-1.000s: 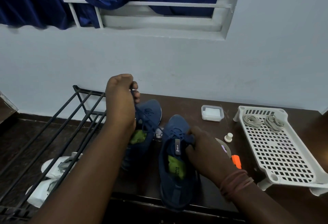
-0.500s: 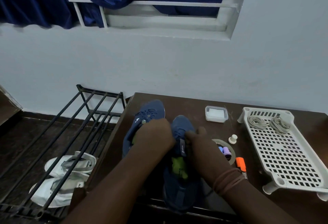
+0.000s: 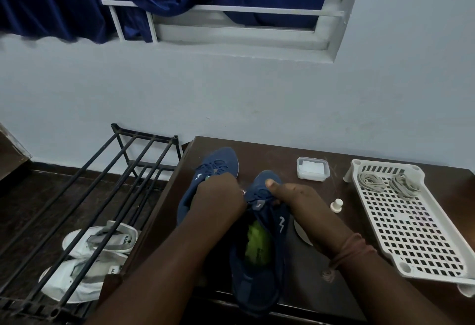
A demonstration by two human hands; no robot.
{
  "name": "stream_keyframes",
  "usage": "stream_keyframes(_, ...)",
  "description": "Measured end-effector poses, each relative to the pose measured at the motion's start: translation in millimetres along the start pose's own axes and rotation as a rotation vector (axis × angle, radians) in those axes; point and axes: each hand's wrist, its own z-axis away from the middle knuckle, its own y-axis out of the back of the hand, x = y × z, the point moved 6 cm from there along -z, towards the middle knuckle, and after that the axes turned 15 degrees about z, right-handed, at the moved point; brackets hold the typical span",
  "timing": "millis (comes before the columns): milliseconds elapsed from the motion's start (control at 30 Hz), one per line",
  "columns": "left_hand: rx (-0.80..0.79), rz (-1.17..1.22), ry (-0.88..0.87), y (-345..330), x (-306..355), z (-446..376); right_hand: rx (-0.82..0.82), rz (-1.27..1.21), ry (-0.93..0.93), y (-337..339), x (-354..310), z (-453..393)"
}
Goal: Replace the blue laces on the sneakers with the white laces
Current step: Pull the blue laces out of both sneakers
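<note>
1. While the right sneaker [image 3: 259,255] lies on the dark tabletop [image 3: 277,155], the right hand [image 3: 293,198] grips its blue laces [image 3: 259,194], fingers curled.
2. Left of that sneaker, the left hand [image 3: 218,196] curls at the lacing; its hold is hidden.
3. The other sneaker [image 3: 216,165] lies further left.
4. Right of it, the white laces [image 3: 385,183] sit in a white basket [image 3: 416,234].

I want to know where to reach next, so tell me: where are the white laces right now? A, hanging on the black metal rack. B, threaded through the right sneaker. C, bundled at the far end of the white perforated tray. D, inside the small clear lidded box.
C: two coiled bundles of white laces lie at the far end of the white perforated tray, on the table to the right of the sneakers.
</note>
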Motion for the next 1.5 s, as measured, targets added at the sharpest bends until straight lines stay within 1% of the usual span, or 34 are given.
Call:
stream_keyframes(100, -0.015, 0.022, 0.042, 0, 0, -1, -0.019, 0.056, 0.039, -1, -3, 0)
stream_keyframes(133, -0.031, 0.039, 0.055, 0, 0, -1, -0.003, 0.155, 0.047, 0, -5, 1)
stream_keyframes(233, -0.080, 0.037, 0.105, -1, -2, 0, 0.068, 0.715, 0.094, 6, -7, 0)
stream_keyframes(267, -0.079, 0.049, 0.106, -1, -3, 0, 0.079, 0.830, 0.109, 7, -9, 1)
stream_keyframes(333, -0.075, 0.072, 0.104, -1, -3, 0, 0.123, 0.889, 0.182, 7, -15, 6)
stream_keyframes(367, -0.075, 0.058, 0.107, 0, -2, 0, 0.126, 0.864, 0.229, 5, -18, 8)
stream_keyframes(400, -0.074, 0.035, 0.112, 1, -2, 2, 0.123, 0.769, 0.254, 4, -20, 10)
stream_keyframes(433, -0.074, 0.017, 0.118, 3, -1, 2, 0.109, 0.617, 0.245, 5, -22, 12)
stream_keyframes(467, -0.080, 0.005, 0.123, 4, 0, 3, 0.078, 0.400, 0.186, 8, -21, 11)
stream_keyframes(500, -0.093, -0.003, 0.131, 5, 0, 3, 0.036, 0.146, 0.078, 11, -17, 9)
stream_keyframes(533, -0.108, -0.007, 0.139, 6, 1, 4, -0.021, -0.058, -0.052, 13, -10, 7)
stream_keyframes(567, -0.119, -0.009, 0.145, 5, 0, 4, -0.084, -0.184, -0.170, 12, -5, 7)
stream_keyframes(600, -0.123, -0.004, 0.147, 5, -1, 4, -0.135, -0.176, -0.255, 13, -1, 9)
stream_keyframes(633, -0.118, 0.010, 0.140, 4, -1, 4, -0.159, -0.059, -0.289, 16, 3, 11)
stream_keyframes(700, -0.109, 0.038, 0.124, 2, -2, 3, -0.145, 0.236, -0.255, 22, 5, 13)
stream_keyframes(733, -0.115, 0.049, 0.123, 0, -2, 3, -0.126, 0.295, -0.222, 24, 2, 14)
stream_keyframes(800, -0.139, 0.069, 0.123, 0, -2, 1, -0.106, 0.254, -0.162, 25, -6, 16)
stream_keyframes(867, -0.161, 0.072, 0.118, 1, -2, 1, -0.098, 0.071, -0.093, 29, -16, 16)
stream_keyframes(933, -0.180, 0.061, 0.114, 1, -4, 1, -0.108, -0.180, -0.087, 30, -23, 15)
stream_keyframes(967, -0.191, 0.055, 0.113, 1, -4, 1, -0.114, -0.188, -0.115, 31, -21, 14)
stream_keyframes(1000, -0.203, 0.052, 0.116, 1, -5, 2, -0.132, -0.075, -0.139, 31, -18, 15)
stream_keyframes(1067, -0.212, 0.045, 0.122, 2, -3, 3, -0.221, 0.187, -0.134, 25, -13, 22)
stream_keyframes(1100, -0.207, 0.046, 0.125, 3, -2, 4, -0.265, 0.239, -0.104, 22, -12, 25)
stream_keyframes(1167, -0.190, 0.048, 0.135, 3, -1, 4, -0.285, 0.208, -0.051, 22, -17, 31)
stream_keyframes(1233, -0.189, 0.036, 0.149, 3, -2, 4, -0.210, 0.020, -0.018, 30, -20, 29)
stream_keyframes(1333, -0.191, 0.013, 0.138, 2, -3, 2, 0.011, -0.456, 0.021, 55, -26, 23)
stream_keyframes(1367, -0.188, 0.013, 0.128, 1, -3, 2, 0.066, -0.570, 0.043, 62, -26, 23)
stream_keyframes(1400, -0.184, 0.015, 0.122, 0, -3, 2, 0.104, -0.613, 0.065, 66, -27, 24)
stream_keyframes(1433, -0.187, 0.015, 0.122, 0, -3, 2, 0.128, -0.559, 0.074, 68, -26, 25)
stream_keyframes(1467, -0.190, 0.013, 0.120, -1, -4, 2, 0.139, -0.406, 0.068, 66, -24, 26)
stream_keyframes(1500, -0.192, 0.013, 0.119, -2, -4, 1, 0.114, -0.232, 0.061, 62, -23, 29)
